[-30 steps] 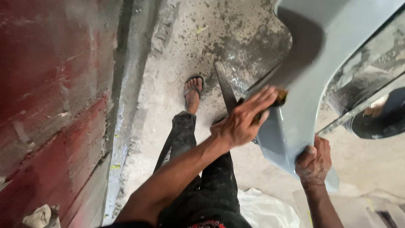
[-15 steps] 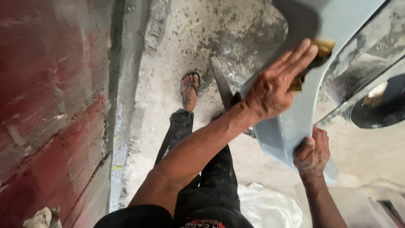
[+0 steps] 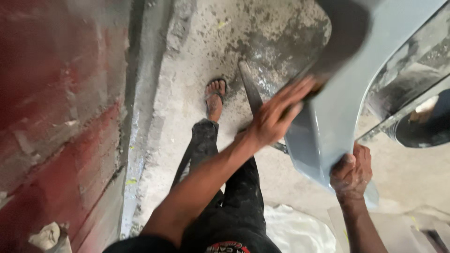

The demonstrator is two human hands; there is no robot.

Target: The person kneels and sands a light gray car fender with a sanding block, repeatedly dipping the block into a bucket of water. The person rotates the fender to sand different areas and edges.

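Looks like a rough auto body workshop: bare, dust-streaked concrete floor [image 3: 225,42], worn red-painted wall [image 3: 51,117] with a raw concrete ledge [image 3: 145,93], grey primed car body panel [image 3: 347,112] propped up off the floor, glossy dark car bodywork [image 3: 422,126] just beside it.

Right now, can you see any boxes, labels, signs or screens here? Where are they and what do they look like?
Boxes, signs, screens: none in view.
Print on clothing: bottom edge, at the person's waist; a red curved band with white marks on black cloth, partly cut off.
Grey panel: held by both hands, plain, no label showing.
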